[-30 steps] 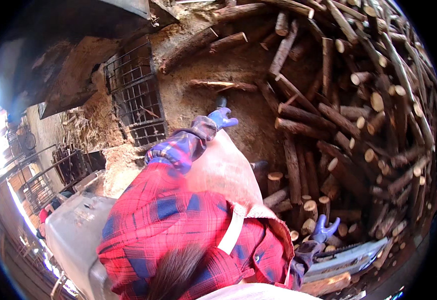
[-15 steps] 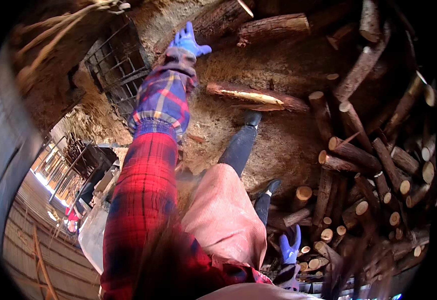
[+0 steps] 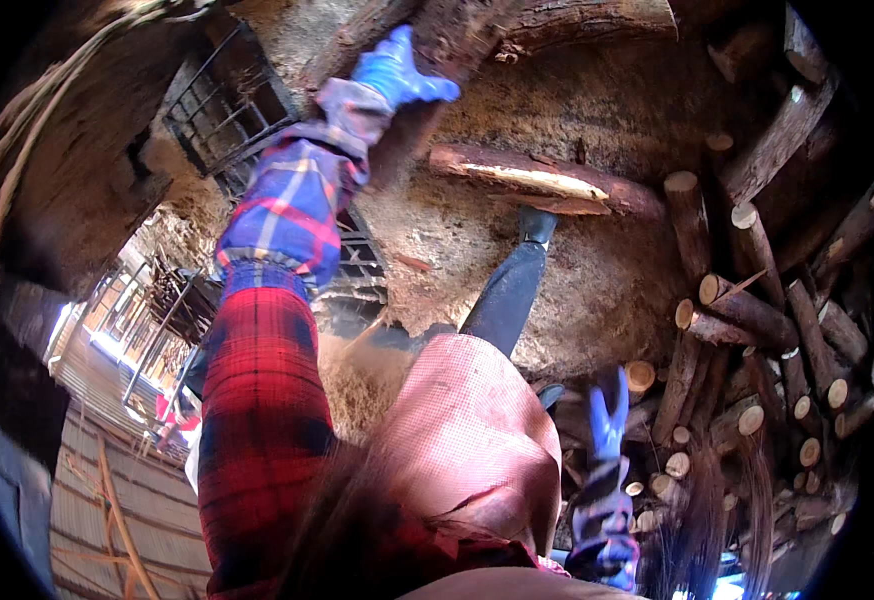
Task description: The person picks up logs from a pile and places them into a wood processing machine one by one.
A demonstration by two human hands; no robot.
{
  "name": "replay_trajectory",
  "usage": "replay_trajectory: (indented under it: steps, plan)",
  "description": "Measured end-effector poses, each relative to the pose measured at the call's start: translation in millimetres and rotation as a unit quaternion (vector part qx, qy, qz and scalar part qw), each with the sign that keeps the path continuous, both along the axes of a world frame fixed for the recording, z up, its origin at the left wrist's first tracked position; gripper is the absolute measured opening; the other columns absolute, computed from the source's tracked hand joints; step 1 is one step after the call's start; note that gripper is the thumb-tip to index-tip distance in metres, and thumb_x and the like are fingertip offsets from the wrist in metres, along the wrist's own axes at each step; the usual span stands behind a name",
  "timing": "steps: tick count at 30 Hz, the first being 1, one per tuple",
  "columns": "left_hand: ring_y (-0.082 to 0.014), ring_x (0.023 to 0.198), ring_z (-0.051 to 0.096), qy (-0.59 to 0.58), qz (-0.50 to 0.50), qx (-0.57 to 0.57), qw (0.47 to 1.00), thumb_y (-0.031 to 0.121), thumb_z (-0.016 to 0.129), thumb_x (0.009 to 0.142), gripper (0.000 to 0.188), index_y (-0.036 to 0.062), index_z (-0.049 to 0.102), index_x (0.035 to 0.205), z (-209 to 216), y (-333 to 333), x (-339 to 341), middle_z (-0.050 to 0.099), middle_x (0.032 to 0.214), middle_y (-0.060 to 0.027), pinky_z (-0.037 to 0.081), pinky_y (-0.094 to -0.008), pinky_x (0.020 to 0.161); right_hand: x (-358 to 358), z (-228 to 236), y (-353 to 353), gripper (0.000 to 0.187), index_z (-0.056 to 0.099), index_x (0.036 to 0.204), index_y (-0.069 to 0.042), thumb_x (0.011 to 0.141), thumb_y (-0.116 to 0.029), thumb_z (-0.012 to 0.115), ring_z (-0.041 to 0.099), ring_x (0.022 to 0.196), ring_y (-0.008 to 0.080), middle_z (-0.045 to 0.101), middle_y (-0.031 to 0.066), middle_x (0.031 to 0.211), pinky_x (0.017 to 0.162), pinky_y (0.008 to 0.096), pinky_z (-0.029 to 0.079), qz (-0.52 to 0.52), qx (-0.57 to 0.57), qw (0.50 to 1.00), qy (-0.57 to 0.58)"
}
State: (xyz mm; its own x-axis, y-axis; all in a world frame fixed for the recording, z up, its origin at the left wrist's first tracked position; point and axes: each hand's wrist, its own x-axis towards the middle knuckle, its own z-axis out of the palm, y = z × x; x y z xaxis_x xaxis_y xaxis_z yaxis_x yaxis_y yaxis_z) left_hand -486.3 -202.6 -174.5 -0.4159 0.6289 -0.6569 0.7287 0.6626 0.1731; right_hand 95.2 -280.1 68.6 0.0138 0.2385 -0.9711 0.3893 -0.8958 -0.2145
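From the head camera, looking down past a red plaid sleeve, the left hand in a blue glove has stretched much farther up and forward than a second ago and now presses against the end of a thick, rough-barked log at the top of the picture. The gloved fingers wrap over the bark, so the hand seems to be gripping or steadying that log, where half a second ago it hung just short of it. A split log lies on the sandy ground just below, untouched. The right hand, also gloved in blue, hangs low beside a pink apron, fingers straight and spread, holding nothing. Stacked firewood fills the right side, and a metal wire crate stands at upper left. The reach suggests that the big log is now being taken hold of.
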Motion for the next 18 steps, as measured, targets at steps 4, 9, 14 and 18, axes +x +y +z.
replay_trajectory:
  steps: [4,9,14,18]
  plan:
    - [-0.0310,0.128,0.054,-0.441,0.163,0.068,0.880,0.053,0.084,0.065,0.101,-0.0015,0.043,0.140,56.2,17.5,83.2,0.057,0.135,-0.0211,0.040,-0.0433,0.111,-102.9,-40.1,77.8,0.089,0.020,0.158,-0.009,0.089,-0.026,0.074,0.032,0.145,0.0341,0.030,0.0217,0.157,0.117,0.0452,0.028,0.047,0.103,0.982,0.153]
    - [-0.0237,0.125,0.054,-0.751,0.253,0.049,0.608,0.037,0.063,0.093,0.048,-0.0003,0.062,0.123,114.9,1.6,234.4,0.062,0.130,-0.0127,0.038,-0.0408,0.110,-68.7,7.5,115.7,0.106,0.017,0.158,-0.008,0.077,-0.028,0.083,0.031,0.146,0.0314,0.030,0.0215,0.157,0.119,0.0452,0.025,0.170,0.167,0.954,0.180]
    - [-0.0179,0.116,0.058,-0.667,0.383,0.060,0.636,0.028,0.062,0.096,0.033,0.0023,0.068,0.117,287.3,-0.2,395.7,0.067,0.119,-0.0034,0.040,-0.0339,0.107,58.2,147.3,74.9,0.107,0.018,0.159,-0.010,0.071,-0.003,0.080,0.028,0.146,0.0219,0.027,0.0112,0.160,0.118,0.0363,0.026,-0.082,0.123,0.945,0.293]
    - [-0.0157,0.106,0.061,-0.645,0.297,-0.064,0.702,0.040,0.070,0.090,0.046,0.0034,0.069,0.119,392.3,-5.6,534.5,0.068,0.113,-0.0013,0.046,-0.0337,0.100,176.8,244.4,-1.4,0.110,0.017,0.159,-0.010,0.070,-0.011,0.082,0.025,0.147,0.0225,0.029,0.0089,0.159,0.119,0.0374,0.022,-0.204,0.115,0.938,0.254]
